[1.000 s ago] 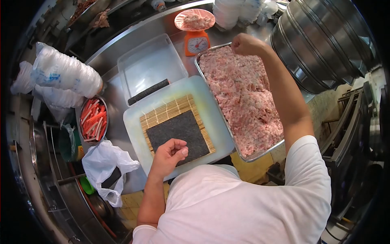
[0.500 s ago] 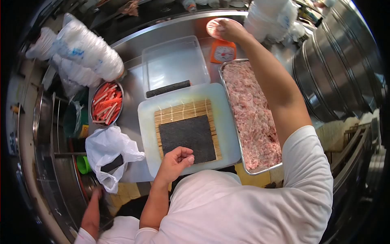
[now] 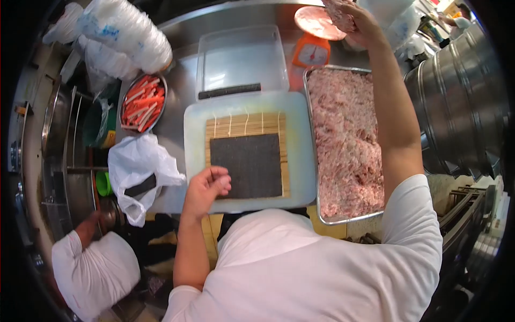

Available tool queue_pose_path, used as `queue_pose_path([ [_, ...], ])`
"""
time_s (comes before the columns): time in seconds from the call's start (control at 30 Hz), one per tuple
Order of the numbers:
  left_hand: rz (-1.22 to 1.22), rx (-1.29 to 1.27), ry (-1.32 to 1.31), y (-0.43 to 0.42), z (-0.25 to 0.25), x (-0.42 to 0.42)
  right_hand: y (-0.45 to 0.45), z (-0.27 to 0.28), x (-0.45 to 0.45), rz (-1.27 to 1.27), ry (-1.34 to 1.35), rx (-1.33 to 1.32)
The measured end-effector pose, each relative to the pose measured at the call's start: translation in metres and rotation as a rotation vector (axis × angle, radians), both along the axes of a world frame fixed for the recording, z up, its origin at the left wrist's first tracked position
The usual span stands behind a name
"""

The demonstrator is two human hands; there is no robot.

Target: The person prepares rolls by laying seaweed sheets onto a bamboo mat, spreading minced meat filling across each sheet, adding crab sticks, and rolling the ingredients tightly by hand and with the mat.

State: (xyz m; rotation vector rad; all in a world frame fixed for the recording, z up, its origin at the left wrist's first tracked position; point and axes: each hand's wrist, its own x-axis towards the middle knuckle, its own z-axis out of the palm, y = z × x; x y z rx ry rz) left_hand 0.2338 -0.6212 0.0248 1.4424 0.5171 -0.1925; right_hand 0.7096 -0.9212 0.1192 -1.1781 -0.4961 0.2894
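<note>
My right hand (image 3: 360, 24), at the end of a stretched-out arm, grips a clump of ground meat (image 3: 340, 15) beside the orange kitchen scale (image 3: 312, 52). More meat lies on the scale's round plate (image 3: 308, 22). Over the left edge of a dark seaweed sheet (image 3: 247, 163) hovers my left hand (image 3: 205, 189), its fingers loosely curled, thumb apart and nothing in it. The sheet rests on a bamboo rolling mat (image 3: 244, 125), which lies on a pale cutting board (image 3: 300, 139). To the right, a long metal tray (image 3: 321, 212) is filled with ground meat (image 3: 346, 134).
A seaweed roll (image 3: 229, 90) lies in a clear plastic tray (image 3: 241, 51). Crab sticks (image 3: 142, 104) fill a metal bowl to the left, above a white plastic bag (image 3: 131, 155). Stacked steel containers (image 3: 456, 102) stand at right. Another person (image 3: 96, 268) is at lower left.
My right hand has lifted off the scale plate and moved right with a clump of meat, leaving some there. The view has shifted slightly. The other person's body has come further into view.
</note>
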Motion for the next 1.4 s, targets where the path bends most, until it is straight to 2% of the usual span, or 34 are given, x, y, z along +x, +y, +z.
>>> queue_pose_path([
  [0.07, 0.029, 0.049, -0.026, 0.008, 0.004, 0.004, 0.013, 0.015, -0.043, 0.322, 0.027, -0.111],
  [0.13, 0.107, 0.075, -0.069, 0.017, 0.008, 0.004, 0.036, 0.004, -0.087, 0.335, 0.0, -0.16],
  [0.2, 0.183, 0.127, -0.096, 0.024, 0.011, 0.003, 0.057, -0.024, -0.121, 0.293, -0.247, -0.438],
  [0.27, 0.232, 0.155, -0.103, 0.027, 0.016, 0.001, 0.077, -0.038, -0.17, 0.447, -0.201, -0.533],
  [0.33, 0.261, 0.182, -0.122, 0.028, 0.021, -0.003, 0.098, -0.041, -0.225, 0.424, -0.231, -0.643],
  [0.4, 0.194, 0.243, -0.146, 0.027, 0.018, -0.002, 0.111, -0.047, -0.263, 0.617, -0.053, -0.61],
  [0.47, 0.084, 0.284, -0.214, 0.027, 0.01, 0.0, 0.123, -0.09, -0.286, 0.738, -0.071, -0.554],
  [0.5, -0.02, 0.324, -0.27, 0.026, 0.004, 0.001, 0.122, -0.091, -0.3, 0.721, -0.071, -0.56],
  [0.57, -0.064, 0.242, -0.306, 0.018, -0.012, 0.007, 0.118, -0.092, -0.329, 0.503, -0.487, -0.876],
  [0.6, -0.089, 0.167, -0.328, 0.013, -0.023, 0.007, 0.117, -0.104, -0.34, 0.5, -0.481, -0.887],
  [0.67, -0.128, 0.126, -0.315, 0.008, -0.058, 0.007, 0.118, -0.145, -0.36, 0.234, -0.56, -0.664],
  [0.73, -0.174, 0.088, -0.307, 0.007, -0.066, 0.005, 0.113, -0.16, -0.378, 0.128, -0.506, -0.677],
  [0.8, -0.251, 0.45, -0.36, 0.008, -0.06, 0.004, 0.108, -0.169, -0.388, -0.027, -0.619, -0.738],
  [0.83, -0.212, 0.348, -0.449, 0.01, -0.068, 0.004, 0.106, -0.173, -0.393, -0.031, -0.618, -0.747],
  [0.9, -0.159, 0.247, -0.46, 0.006, -0.065, 0.006, 0.104, -0.171, -0.396, 0.028, -0.534, -0.775],
  [0.97, -0.106, 0.153, -0.467, 0.006, -0.064, 0.007, 0.104, -0.158, -0.402, -0.036, -0.518, -0.729],
  [1.03, -0.242, 0.351, -0.489, 0.01, -0.075, 0.011, 0.106, -0.15, -0.401, -0.092, -0.507, -0.678],
  [1.1, -0.277, 0.384, -0.498, 0.018, -0.083, 0.012, 0.102, -0.154, -0.398, -0.096, -0.761, -0.652],
  [1.13, -0.309, 0.417, -0.503, 0.02, -0.085, 0.012, 0.101, -0.158, -0.399, -0.101, -0.762, -0.655],
  [1.2, -0.308, 0.343, -0.522, 0.019, -0.084, 0.013, 0.1, -0.17, -0.401, 0.083, -0.495, -0.731],
  [1.27, -0.305, 0.277, -0.545, 0.016, -0.075, 0.015, 0.096, -0.177, -0.394, 0.09, -0.499, -0.72],
  [1.33, -0.441, 0.694, -0.615, 0.005, -0.05, 0.01, 0.099, -0.162, -0.398, 0.102, -0.49, -0.713],
  [1.4, -0.451, 0.665, -0.638, 0.012, -0.072, 0.011, 0.103, -0.148, -0.405, -0.149, -0.646, -0.643],
])
